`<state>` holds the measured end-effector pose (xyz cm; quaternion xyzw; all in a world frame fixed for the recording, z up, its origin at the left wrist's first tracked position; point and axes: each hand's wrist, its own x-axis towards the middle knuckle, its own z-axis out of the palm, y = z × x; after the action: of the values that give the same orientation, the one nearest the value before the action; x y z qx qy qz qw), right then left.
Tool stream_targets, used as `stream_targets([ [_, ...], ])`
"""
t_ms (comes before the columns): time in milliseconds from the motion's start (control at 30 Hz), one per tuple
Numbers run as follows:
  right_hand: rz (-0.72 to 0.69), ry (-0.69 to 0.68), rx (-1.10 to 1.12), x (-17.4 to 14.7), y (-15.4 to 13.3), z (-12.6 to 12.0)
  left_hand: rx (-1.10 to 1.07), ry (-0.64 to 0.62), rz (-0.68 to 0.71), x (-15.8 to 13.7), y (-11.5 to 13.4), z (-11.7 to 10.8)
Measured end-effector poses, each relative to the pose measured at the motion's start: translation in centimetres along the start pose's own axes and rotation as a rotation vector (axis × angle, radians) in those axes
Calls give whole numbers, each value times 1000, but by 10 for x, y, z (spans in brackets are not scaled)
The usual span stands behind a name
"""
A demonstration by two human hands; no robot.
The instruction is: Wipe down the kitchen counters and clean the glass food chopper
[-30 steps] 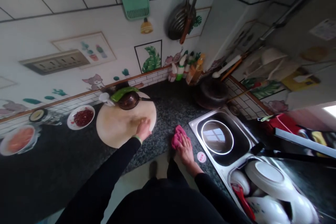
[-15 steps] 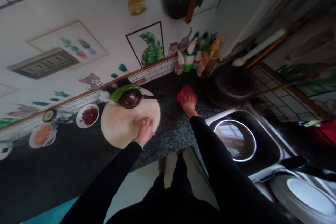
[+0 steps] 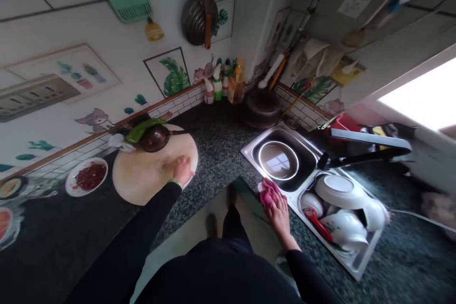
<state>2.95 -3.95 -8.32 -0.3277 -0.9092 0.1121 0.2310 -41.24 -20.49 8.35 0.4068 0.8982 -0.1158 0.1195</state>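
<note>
My left hand [image 3: 183, 171] rests on the right part of a round pale cutting board [image 3: 137, 190], thumb a little apart and nothing in its grasp. A green pepper [image 3: 146, 128] and a dark brown ladle-like bowl with a handle [image 3: 156, 138] lie at the board's back. At the sink's front rim, my right hand [image 3: 280, 211] is closed over a crumpled pinkish-red cloth [image 3: 270, 192]. Just beyond it, a round basin of water [image 3: 278, 160] stands in the left sink bowl [image 3: 307, 157].
White bowls [image 3: 344, 230] and a red-handled tool [image 3: 317, 224] fill the sink's right compartment. A plate of dark red pieces [image 3: 87, 176] sits left of the board. Several bottles [image 3: 217, 83] and a dark wok [image 3: 261, 107] stand in the back corner.
My right hand has drawn the cloth from the counter near the wall back to the sink's front edge. My left hand stays on the board. The view has turned right.
</note>
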Motion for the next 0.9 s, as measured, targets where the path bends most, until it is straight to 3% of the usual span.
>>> stream_targets([
  [100, 65, 65, 1, -13, 1, 9, -14, 13, -14, -1, 3, 0],
  [233, 5, 50, 53, 32, -20, 40, -42, 5, -21, -1, 5, 2],
  [367, -165, -62, 162, 126, -65, 82, -76, -21, -47, 0, 6, 6],
  [533, -476, -267, 284, 286, -161, 155, -134, -58, -48, 2, 5, 13],
  [667, -512, -371, 260, 385, -229, 208, -160, -88, -42, 2, 4, 17],
  [767, -526, -381, 261, 409, -245, 229, -174, -57, -42, 0, 5, 18],
  [900, -444, -298, 244, 373, -236, 215, -191, -64, -68, -1, 6, 17],
])
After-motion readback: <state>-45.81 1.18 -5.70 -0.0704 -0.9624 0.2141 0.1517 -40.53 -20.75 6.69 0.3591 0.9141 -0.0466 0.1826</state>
